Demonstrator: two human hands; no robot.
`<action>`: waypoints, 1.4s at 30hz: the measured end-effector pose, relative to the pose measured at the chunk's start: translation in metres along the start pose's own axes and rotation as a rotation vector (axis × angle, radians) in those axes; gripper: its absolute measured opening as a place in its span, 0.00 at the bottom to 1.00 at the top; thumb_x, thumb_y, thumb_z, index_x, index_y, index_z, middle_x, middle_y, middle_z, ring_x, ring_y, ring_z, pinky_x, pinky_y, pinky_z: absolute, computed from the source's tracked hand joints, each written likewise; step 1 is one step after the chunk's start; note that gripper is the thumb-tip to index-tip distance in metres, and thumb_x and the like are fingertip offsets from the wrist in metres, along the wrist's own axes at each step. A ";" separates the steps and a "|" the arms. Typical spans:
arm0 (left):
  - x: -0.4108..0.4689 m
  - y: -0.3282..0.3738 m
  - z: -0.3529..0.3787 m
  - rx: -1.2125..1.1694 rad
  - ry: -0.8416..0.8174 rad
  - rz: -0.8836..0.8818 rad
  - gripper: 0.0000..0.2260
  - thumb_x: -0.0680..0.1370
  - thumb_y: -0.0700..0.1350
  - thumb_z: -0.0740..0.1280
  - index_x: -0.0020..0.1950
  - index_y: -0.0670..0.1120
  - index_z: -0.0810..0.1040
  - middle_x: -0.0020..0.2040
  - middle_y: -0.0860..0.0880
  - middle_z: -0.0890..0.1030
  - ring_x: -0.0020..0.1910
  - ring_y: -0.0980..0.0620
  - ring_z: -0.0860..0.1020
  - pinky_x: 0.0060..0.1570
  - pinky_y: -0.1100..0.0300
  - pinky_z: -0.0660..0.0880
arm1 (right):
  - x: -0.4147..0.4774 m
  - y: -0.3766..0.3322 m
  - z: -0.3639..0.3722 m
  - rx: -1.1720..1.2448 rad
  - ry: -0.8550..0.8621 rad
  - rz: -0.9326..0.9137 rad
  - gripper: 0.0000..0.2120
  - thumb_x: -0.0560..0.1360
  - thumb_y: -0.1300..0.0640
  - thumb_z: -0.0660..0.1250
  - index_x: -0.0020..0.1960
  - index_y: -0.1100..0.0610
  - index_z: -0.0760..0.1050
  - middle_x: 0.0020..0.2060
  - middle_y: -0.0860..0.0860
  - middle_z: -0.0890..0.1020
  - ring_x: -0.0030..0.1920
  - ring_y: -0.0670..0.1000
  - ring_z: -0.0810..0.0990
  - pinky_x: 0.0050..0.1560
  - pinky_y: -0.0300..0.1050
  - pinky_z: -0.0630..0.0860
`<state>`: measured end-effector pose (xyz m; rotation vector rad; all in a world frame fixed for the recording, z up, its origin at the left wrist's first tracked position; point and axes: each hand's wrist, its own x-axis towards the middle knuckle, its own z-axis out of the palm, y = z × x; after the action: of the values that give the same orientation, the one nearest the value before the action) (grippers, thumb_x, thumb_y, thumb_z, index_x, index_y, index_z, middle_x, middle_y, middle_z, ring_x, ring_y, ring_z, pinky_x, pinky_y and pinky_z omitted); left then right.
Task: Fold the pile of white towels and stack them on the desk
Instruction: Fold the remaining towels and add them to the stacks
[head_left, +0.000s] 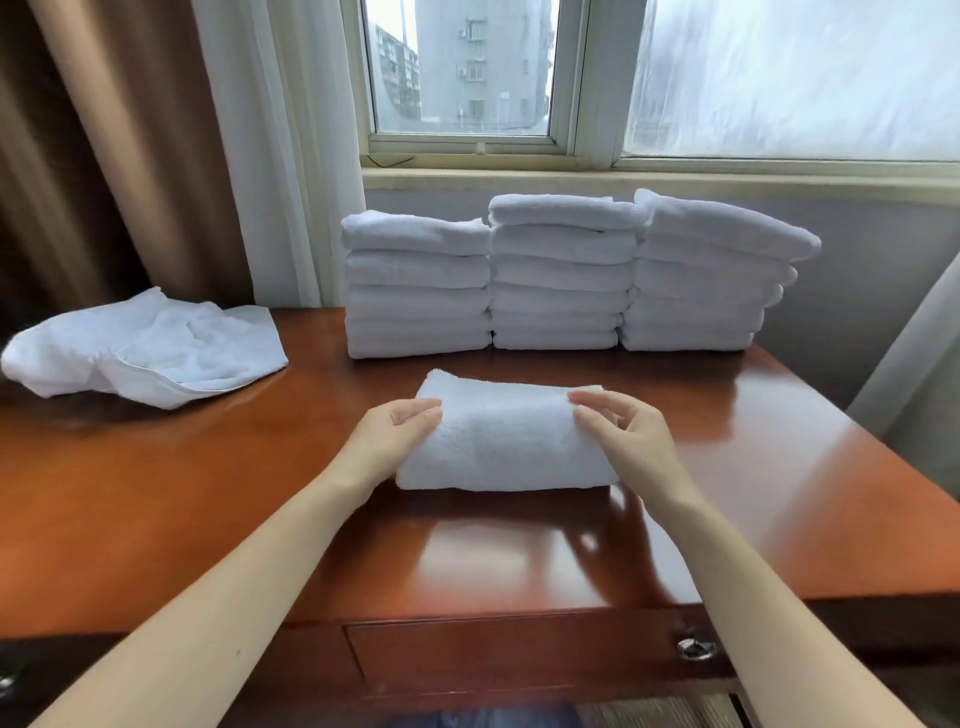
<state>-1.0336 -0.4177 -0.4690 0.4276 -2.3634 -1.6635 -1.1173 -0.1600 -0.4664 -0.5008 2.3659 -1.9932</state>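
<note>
The left hand (397, 431) and right hand (631, 436) are bare, with short plain fingernails; both forearms are uncovered along their full visible length, and the left forearm (234, 582) carries one small dark spot (239, 652).

Towel (498, 441) left end — behind left hand (400, 428).

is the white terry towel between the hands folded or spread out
Folded: the white terry towel is a thick compact block on the brown wooden desk, left hand and right hand holding its ends.
</note>
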 end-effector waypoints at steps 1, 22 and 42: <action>0.000 -0.003 0.001 0.008 0.003 0.004 0.14 0.79 0.50 0.69 0.65 0.51 0.79 0.62 0.56 0.79 0.63 0.60 0.76 0.60 0.65 0.68 | 0.000 0.002 0.000 -0.035 -0.019 0.009 0.09 0.77 0.58 0.69 0.48 0.44 0.84 0.44 0.37 0.84 0.48 0.39 0.80 0.46 0.31 0.72; 0.010 0.002 0.002 0.655 -0.074 -0.019 0.19 0.76 0.54 0.65 0.67 0.59 0.73 0.70 0.52 0.71 0.63 0.51 0.75 0.59 0.52 0.76 | 0.023 -0.012 -0.013 -0.726 -0.400 0.263 0.31 0.76 0.55 0.70 0.76 0.49 0.66 0.70 0.49 0.73 0.66 0.53 0.75 0.58 0.44 0.74; 0.006 0.000 0.006 0.298 -0.116 -0.042 0.28 0.72 0.42 0.67 0.71 0.57 0.72 0.72 0.51 0.69 0.56 0.56 0.73 0.46 0.67 0.73 | 0.007 -0.013 -0.003 -0.421 -0.404 0.187 0.30 0.74 0.66 0.61 0.73 0.47 0.70 0.68 0.43 0.72 0.64 0.45 0.72 0.54 0.36 0.69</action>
<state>-1.0414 -0.4148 -0.4705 0.4442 -2.7186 -1.3890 -1.1217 -0.1606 -0.4519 -0.5935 2.4469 -1.1812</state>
